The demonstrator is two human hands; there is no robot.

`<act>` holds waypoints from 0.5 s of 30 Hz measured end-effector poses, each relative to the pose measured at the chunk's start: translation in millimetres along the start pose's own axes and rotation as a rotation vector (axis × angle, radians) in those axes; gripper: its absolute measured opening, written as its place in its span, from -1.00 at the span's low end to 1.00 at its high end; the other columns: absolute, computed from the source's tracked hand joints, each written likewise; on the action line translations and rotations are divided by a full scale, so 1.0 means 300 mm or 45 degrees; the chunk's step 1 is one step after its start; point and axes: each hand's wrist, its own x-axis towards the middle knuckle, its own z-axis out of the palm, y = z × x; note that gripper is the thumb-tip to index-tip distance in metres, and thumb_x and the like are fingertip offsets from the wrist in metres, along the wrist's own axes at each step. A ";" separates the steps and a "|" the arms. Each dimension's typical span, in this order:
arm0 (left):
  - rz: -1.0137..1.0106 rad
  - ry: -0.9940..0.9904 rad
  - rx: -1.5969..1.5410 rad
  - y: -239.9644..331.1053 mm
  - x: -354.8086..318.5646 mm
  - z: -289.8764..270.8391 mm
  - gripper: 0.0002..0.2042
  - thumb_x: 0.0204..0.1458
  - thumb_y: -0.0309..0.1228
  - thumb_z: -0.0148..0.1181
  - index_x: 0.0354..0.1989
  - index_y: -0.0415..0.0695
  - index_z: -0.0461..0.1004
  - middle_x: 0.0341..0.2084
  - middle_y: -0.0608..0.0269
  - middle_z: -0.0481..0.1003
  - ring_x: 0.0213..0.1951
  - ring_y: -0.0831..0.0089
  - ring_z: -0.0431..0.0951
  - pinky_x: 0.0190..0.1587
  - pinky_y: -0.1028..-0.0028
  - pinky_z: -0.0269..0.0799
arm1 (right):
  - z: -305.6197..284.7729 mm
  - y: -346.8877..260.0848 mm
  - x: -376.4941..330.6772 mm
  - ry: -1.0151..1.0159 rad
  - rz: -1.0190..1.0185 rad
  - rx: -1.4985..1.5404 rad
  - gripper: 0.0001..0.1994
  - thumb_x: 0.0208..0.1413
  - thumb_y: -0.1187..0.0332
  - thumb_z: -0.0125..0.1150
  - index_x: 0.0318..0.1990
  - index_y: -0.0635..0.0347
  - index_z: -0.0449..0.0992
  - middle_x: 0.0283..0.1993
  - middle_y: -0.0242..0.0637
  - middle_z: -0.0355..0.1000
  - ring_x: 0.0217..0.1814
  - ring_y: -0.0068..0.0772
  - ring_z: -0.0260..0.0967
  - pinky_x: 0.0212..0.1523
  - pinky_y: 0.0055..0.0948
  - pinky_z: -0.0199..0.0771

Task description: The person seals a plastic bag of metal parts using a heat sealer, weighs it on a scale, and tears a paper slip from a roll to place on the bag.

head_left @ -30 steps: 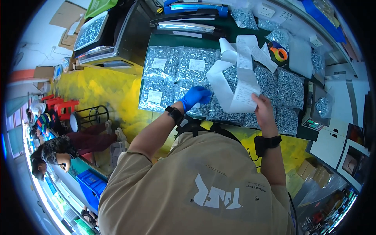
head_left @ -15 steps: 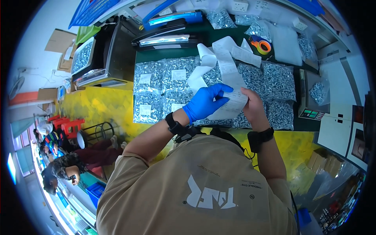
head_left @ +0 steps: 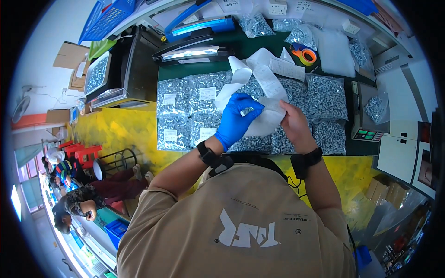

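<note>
A paper label strip (head_left: 269,81) trails over bags of metal fasteners (head_left: 327,97); the gloved left hand (head_left: 235,119), fingers curled, and the right hand (head_left: 296,126), nearly closed, pinch its near end. Uneven pulling might tear it.

Red stools (head_left: 87,156) and yellow floor (head_left: 116,127) show at left.

Your gloved left hand (head_left: 235,119) came from above the bags (head_left: 198,107) to the paper strip (head_left: 270,83), fingertips gripping it. Its lower part curled beside your right hand (head_left: 295,124).
</note>
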 end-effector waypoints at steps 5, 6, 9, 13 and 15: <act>-0.388 0.252 -0.886 -0.063 0.057 -0.108 -0.88 0.10 -0.45 0.19 -0.19 -0.10 0.53 -0.29 0.32 0.50 -0.16 0.51 0.45 0.00 0.51 0.32 | -0.035 -0.155 0.003 0.232 -0.385 0.212 -0.69 0.28 0.27 -0.05 0.03 0.30 0.39 0.01 -0.16 0.45 0.08 -0.28 0.40 0.13 -0.29 0.36; -0.508 0.389 -1.023 -0.100 0.071 -0.145 -0.90 0.13 -0.45 0.15 -0.20 -0.12 0.52 -0.30 0.37 0.50 -0.18 0.56 0.44 -0.02 0.52 0.33 | -0.112 -0.242 -0.011 0.198 -0.544 0.193 -0.68 0.29 0.27 -0.08 0.05 0.30 0.37 0.05 -0.15 0.43 0.11 -0.26 0.38 0.18 -0.27 0.32; -0.512 0.536 -0.918 -0.330 0.048 -0.245 -0.91 0.15 -0.45 0.13 -0.23 -0.14 0.52 -0.32 0.42 0.48 -0.24 0.59 0.43 -0.09 0.53 0.36 | -0.279 -0.581 -0.220 0.306 -0.959 0.268 -0.61 0.28 0.27 -0.08 0.17 0.32 0.28 0.20 -0.08 0.31 0.24 -0.22 0.26 0.28 -0.20 0.22; -0.687 0.419 -0.591 -0.594 -0.030 -0.182 -0.87 0.11 -0.45 0.17 -0.20 -0.16 0.48 -0.35 0.37 0.49 -0.32 0.58 0.44 -0.19 0.51 0.41 | -0.376 -0.812 -0.634 0.197 -1.274 0.157 -0.58 0.25 0.31 -0.04 0.17 0.41 0.25 0.20 0.01 0.29 0.26 -0.12 0.23 0.36 -0.15 0.10; -0.723 0.328 -0.504 -0.699 -0.076 -0.122 -0.83 0.07 -0.45 0.20 -0.18 -0.18 0.45 -0.37 0.32 0.49 -0.35 0.55 0.44 -0.22 0.48 0.43 | -0.349 -0.776 -0.680 0.328 -1.255 0.148 -0.58 0.25 0.32 -0.05 0.16 0.43 0.25 0.20 0.01 0.29 0.25 -0.12 0.24 0.36 -0.14 0.10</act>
